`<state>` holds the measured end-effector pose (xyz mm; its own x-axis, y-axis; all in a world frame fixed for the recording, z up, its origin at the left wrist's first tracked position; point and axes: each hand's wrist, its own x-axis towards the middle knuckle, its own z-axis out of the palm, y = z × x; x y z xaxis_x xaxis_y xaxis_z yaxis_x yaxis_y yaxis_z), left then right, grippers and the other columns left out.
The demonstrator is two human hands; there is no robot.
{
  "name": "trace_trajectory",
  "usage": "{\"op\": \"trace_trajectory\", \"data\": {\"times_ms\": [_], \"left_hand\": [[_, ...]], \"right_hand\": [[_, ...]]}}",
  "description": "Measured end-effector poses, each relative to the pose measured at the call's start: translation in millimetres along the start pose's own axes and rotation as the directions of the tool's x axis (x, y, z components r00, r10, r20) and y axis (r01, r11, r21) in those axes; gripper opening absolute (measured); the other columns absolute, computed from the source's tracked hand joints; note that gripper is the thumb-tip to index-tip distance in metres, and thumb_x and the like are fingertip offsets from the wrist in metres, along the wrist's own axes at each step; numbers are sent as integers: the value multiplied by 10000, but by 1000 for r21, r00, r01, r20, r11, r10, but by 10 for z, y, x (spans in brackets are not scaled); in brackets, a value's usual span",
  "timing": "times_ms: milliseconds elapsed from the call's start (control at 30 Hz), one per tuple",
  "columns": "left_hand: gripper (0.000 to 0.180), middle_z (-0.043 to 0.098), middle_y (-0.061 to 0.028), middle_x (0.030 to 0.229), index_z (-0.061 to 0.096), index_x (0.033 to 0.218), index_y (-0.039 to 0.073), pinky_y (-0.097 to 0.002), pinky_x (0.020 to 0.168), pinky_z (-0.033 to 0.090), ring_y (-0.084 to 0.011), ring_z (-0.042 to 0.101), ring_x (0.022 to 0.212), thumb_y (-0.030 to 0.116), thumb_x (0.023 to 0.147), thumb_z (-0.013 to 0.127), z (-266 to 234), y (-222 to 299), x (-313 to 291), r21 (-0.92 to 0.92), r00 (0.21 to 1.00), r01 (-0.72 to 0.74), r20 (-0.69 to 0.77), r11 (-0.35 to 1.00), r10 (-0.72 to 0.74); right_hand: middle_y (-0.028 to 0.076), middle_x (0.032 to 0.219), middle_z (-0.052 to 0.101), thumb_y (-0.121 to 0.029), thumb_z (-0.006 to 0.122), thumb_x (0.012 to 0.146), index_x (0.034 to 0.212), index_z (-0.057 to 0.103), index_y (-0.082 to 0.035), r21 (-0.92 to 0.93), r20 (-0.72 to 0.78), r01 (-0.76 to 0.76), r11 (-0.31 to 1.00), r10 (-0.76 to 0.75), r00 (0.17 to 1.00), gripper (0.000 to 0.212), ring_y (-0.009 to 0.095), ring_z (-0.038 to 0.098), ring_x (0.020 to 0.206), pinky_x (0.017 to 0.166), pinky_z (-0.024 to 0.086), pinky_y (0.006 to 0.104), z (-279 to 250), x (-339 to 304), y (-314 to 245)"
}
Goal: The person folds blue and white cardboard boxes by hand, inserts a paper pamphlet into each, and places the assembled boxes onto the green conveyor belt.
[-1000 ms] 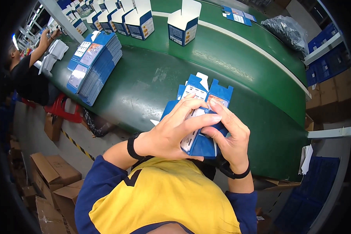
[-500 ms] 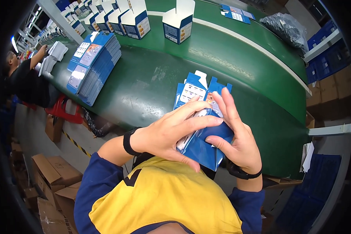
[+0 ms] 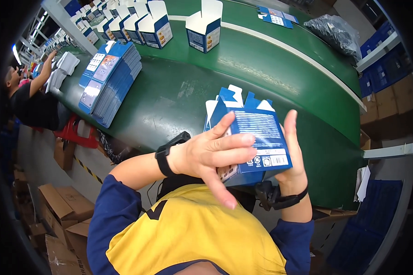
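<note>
A blue folding carton (image 3: pixel 258 130), opened into a box shape and tilted, is held in front of me, its printed panel with white text and a barcode facing up. My left hand (image 3: pixel 211 153) is open, with spread fingers lying across the carton's left side and printed panel and the thumb sticking out toward me. Along the carton's right side runs my right hand (image 3: pixel 293 158), supporting it with straight fingers; its thumb is hidden behind the box. Flat carton blanks (image 3: pixel 235 93) show partly beyond the held carton, on the green table.
A tall stack of flat blue cartons (image 3: pixel 109 85) stands at left. Opened cartons (image 3: pixel 155 30) line the green conveyor (image 3: pixel 257 55), with a single one (image 3: pixel 203 32) apart. A grey plastic bag (image 3: pixel 332 34) lies far right. A co-worker (image 3: pixel 34 101) sits far left.
The carton has gone from flattened to box-shaped and turned, so its text panel now shows. My right hand has moved to its right side; the left fingers have shifted over its front.
</note>
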<state>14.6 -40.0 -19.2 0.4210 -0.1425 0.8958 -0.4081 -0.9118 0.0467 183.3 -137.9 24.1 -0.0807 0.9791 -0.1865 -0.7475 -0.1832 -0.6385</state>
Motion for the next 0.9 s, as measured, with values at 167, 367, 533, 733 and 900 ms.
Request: {"op": "trace_trajectory", "data": {"times_ms": [167, 367, 533, 733, 900], "left_hand": [[705, 412, -72, 1338, 284, 1330, 538, -636, 1087, 130, -331, 351, 1312, 196, 823, 633, 83, -150, -198, -15, 988, 147, 46, 989, -146], [759, 386, -46, 1369, 272, 1335, 544, -636, 1087, 139, -308, 322, 1337, 181, 792, 660, -182, -468, -116, 221, 991, -63, 127, 973, 35], [752, 422, -93, 1338, 284, 1367, 458, -618, 1026, 267, -302, 365, 1308, 199, 779, 676, -544, -885, -179, 519, 926, -56, 347, 853, -150], [820, 534, -202, 1132, 252, 1432, 204, -472, 870, 450, -353, 541, 1079, 306, 760, 709, -291, -738, -346, 383, 341, 829, 233, 408, -911], [926, 549, -229, 1042, 198, 1440, 100, -435, 791, 477, -396, 582, 891, 353, 731, 738, -140, -497, -431, 423, 174, 832, 414, 358, -893]], "right_hand": [[109, 1158, 583, -503, 390, 954, 1279, 445, -26, 79, 2, 85, 993, -85, 996, 580, 164, 603, 1003, 862, 497, 301, 36, 147, 66], [126, 1136, 601, -374, 522, 917, 1244, 484, -4, -210, 5, -75, 975, 78, 997, 495, 207, 613, 998, 892, 495, 331, -72, 447, -185], [130, 1175, 585, -216, 665, 810, 1310, 410, 8, -454, 45, 5, 891, 17, 999, 604, 217, 595, 1046, 903, 488, 335, -392, 1069, -533], [229, 1362, 415, -205, 793, 677, 1451, -91, -47, -975, 203, 204, -85, -714, 670, 1186, 314, 510, 1173, 941, 434, 350, -1418, 2357, -773], [253, 1369, 396, -211, 773, 710, 1459, -88, -56, -995, -84, -93, 20, -651, 755, 1151, 357, 502, 1169, 944, 431, 365, -1526, 2115, -661]]}}
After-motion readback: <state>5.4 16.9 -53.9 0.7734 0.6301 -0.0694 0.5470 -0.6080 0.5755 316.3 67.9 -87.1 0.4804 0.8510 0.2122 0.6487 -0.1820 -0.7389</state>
